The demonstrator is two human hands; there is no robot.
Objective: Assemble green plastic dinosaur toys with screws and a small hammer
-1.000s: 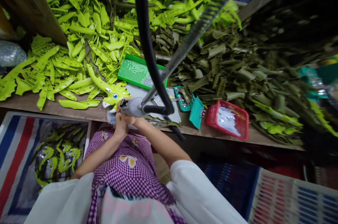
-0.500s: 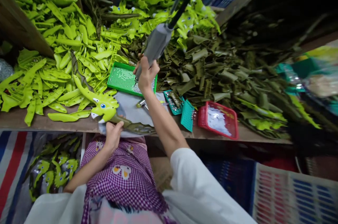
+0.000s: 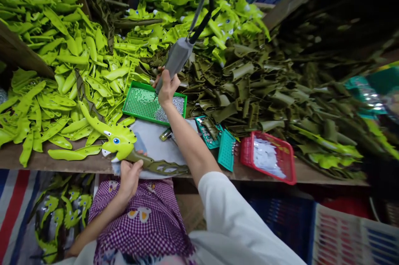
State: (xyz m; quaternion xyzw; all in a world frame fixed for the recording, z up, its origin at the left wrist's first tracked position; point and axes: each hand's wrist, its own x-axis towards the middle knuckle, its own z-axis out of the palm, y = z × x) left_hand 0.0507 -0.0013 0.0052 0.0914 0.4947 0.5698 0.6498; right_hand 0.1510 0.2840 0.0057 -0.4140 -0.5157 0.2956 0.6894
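Observation:
My left hand [image 3: 130, 177] grips a toy dinosaur head [image 3: 118, 140] of lime-green plastic where its dark olive handle begins. The toy lies at the bench edge, over a grey cloth [image 3: 162, 144]. In my right hand [image 3: 168, 86], fingers wrapped round it, is a grey electric screwdriver [image 3: 177, 59] with a cable running upward. Its tip points down over a green perforated tray [image 3: 132, 109] with many small silver screws [image 3: 162, 113] heaped at the right. Whether the tip touches a screw I cannot tell.
Lime-green plastic parts [image 3: 62, 90] pile up at left, olive parts [image 3: 243, 82] at right. Teal trays [image 3: 226, 150] and a red basket [image 3: 289, 169] of small white pieces stand along the bench's front. Finished-looking dinosaur toys [image 3: 71, 215] lie below the bench at left.
My right hand and the screwdriver have shifted slightly left over the tray, and the screwdriver's cable bends differently. The camera view has moved a little. My left hand still holds the toy.

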